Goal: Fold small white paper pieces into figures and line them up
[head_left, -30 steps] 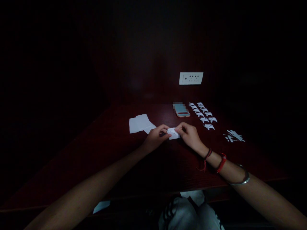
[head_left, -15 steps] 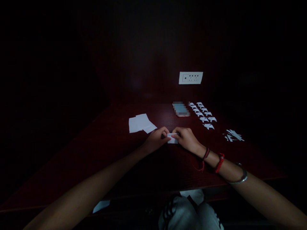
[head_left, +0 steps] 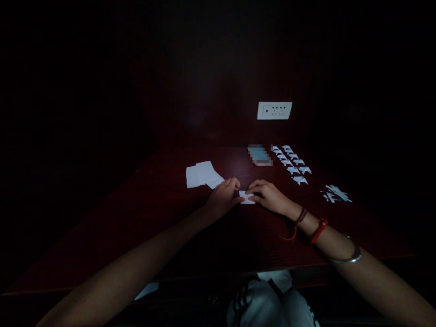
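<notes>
A small white folded paper (head_left: 245, 197) lies on the dark red table (head_left: 170, 213) in front of me. My left hand (head_left: 223, 198) has its fingers curled and pinches the paper's left edge. Pressing down on the paper's right side, my right hand (head_left: 270, 196) keeps its fingers close together. Red cords and a metal bangle circle my right wrist.
Flat white paper sheets (head_left: 201, 174) lie left of my hands. A phone (head_left: 259, 155) and two rows of several small folded paper pieces (head_left: 293, 163) sit at the back right. Paper scraps (head_left: 335, 194) lie far right. A wall socket (head_left: 274, 110) is behind.
The folded paper went from being held slightly raised between both hands to being pressed flatter on the table. Both hands lowered and my right fingers stretched over it.
</notes>
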Tool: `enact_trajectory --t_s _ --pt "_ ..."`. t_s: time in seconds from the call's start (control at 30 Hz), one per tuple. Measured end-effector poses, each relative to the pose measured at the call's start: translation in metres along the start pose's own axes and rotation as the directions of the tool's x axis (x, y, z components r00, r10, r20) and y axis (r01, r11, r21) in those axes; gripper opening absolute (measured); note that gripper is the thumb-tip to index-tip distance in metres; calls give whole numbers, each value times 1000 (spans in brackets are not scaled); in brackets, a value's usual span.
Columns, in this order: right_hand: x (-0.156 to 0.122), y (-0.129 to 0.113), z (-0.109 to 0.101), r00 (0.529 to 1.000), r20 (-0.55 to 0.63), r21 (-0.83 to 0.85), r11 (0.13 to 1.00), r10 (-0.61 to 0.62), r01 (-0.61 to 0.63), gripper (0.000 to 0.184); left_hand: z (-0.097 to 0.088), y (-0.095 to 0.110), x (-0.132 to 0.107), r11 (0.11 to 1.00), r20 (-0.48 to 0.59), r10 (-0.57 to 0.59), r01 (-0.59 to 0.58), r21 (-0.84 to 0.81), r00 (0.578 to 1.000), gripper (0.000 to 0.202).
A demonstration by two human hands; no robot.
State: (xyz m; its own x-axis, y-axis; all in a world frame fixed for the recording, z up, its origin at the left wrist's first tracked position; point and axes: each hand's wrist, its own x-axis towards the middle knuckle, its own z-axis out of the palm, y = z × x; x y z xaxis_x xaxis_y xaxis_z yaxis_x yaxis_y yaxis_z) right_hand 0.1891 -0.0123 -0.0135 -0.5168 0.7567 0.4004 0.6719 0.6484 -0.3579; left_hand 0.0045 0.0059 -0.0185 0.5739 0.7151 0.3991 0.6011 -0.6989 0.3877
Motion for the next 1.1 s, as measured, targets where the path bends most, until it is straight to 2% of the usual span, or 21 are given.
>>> enact_trajectory --t_s 0.1,0.2,0.3,0.53,0.67,0.83,1.1 --pt "-1 4 -1 998 68 16 1000 -10 9 22 -1 6 -4 989 50 55 -61 138 997 15" --pt "-2 7 -3 994 104 55 998 -15 10 23 -2 11 -6 980 113 89 -107 166 990 15" --pt "-2 9 -5 992 123 79 997 -17 7 23 -1 10 -5 985 149 117 -134 107 982 16" --pt "-4 8 -9 983 170 91 995 -63 48 26 -6 0 -2 965 234 261 -255 -58 936 22" --pt "-5 9 -14 973 211 101 992 -91 71 32 -11 -1 -2 961 243 274 -270 -52 930 20" --pt "-7 12 -17 971 205 103 989 -125 105 30 -12 -5 -2 951 297 304 -309 -30 905 21" --pt "-8 14 -17 971 174 118 982 -164 145 24 -14 -4 -3 942 264 336 -313 -124 904 20"
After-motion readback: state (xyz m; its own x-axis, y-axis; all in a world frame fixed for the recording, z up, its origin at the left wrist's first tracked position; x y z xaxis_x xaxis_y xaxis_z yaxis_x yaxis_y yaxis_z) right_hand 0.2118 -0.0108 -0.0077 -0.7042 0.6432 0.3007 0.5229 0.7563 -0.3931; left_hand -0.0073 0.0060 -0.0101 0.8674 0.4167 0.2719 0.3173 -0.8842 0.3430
